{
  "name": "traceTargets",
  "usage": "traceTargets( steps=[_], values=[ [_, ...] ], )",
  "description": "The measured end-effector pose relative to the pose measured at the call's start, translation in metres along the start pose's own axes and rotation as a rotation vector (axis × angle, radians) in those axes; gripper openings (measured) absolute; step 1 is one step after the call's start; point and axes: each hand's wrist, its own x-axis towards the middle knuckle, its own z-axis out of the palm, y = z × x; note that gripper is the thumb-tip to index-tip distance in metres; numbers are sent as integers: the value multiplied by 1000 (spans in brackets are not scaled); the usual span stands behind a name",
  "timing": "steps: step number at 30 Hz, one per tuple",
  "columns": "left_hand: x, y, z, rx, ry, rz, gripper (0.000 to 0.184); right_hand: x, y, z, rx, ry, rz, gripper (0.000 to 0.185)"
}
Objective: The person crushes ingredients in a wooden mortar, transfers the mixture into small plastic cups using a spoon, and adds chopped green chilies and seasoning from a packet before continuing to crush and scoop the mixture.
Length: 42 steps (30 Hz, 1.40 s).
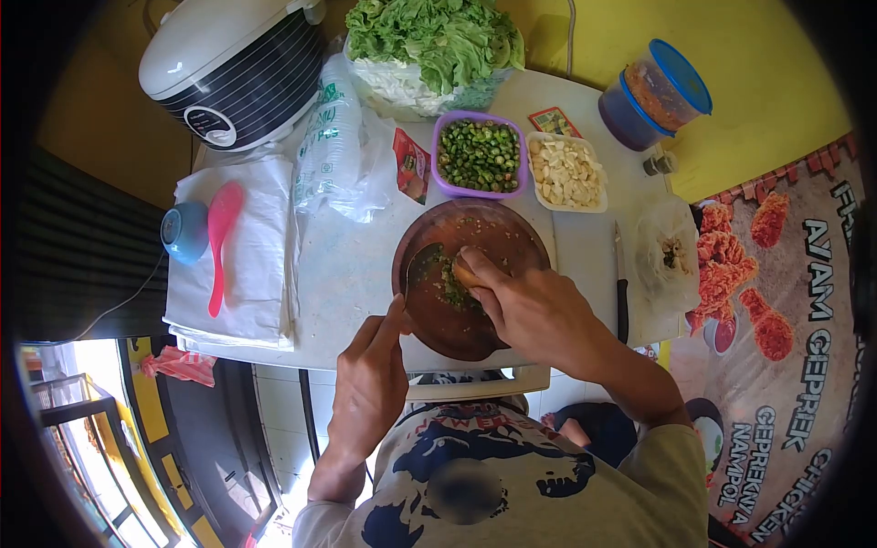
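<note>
A round brown mortar [438,324] sits at the table's front, with crushed green bits [452,290] in its bowl. My right hand [548,320] reaches in from the right, closed around a light-brown pestle [471,270] pressed to the mash. At the left rim, my left hand [370,379] grips the handle of a metal spoon [422,263], whose bowl rests inside the mortar beside the mash. Behind the mortar stand a purple tub [439,185] of chopped green chillies [480,155] and a white tray [581,206] of peeled garlic cloves [562,172].
A knife [621,297] and a plastic bag [671,247] lie right of the mortar. On the left are a pink rice paddle [219,242], a blue bowl [185,231], white sheets [242,315] and a rice cooker [237,82]. Lettuce [434,41] and stacked tubs [653,96] stand behind.
</note>
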Motion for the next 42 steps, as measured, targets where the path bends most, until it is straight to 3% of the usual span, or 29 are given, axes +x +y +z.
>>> traceTargets(
  steps=[5,9,13,16,18,19,21,24,28,33,38,42],
  values=[
    [3,-3,-3,20,34,-25,50,8,9,-10,0,-65,-69,43],
    [2,-3,-6,50,-63,3,48,2,11,-13,11,-126,-16,43],
    [5,-3,-2,64,-29,82,49,7,25,2,49,-38,-56,43],
    [2,-8,2,95,-27,109,50,13,37,-5,112,45,-203,45],
    [0,-6,-1,90,-15,80,50,-7,36,-11,345,-32,61,48],
    [-2,-5,-1,88,-21,48,51,-18,39,-3,335,-41,53,48],
    [-4,-7,-1,65,1,26,52,-39,48,22,529,198,-12,51],
    [-4,-6,0,44,11,-3,54,-54,42,48,352,337,-144,55],
    [-1,-4,3,39,64,-19,49,-54,17,49,54,231,-74,56],
    [1,-6,3,40,49,-14,50,-12,1,32,-39,295,-38,52],
    [4,-4,-1,23,48,-45,50,4,3,0,-73,-58,-79,47],
    [6,-7,-4,44,-30,-24,51,11,3,2,-128,41,-166,46]
  ],
)
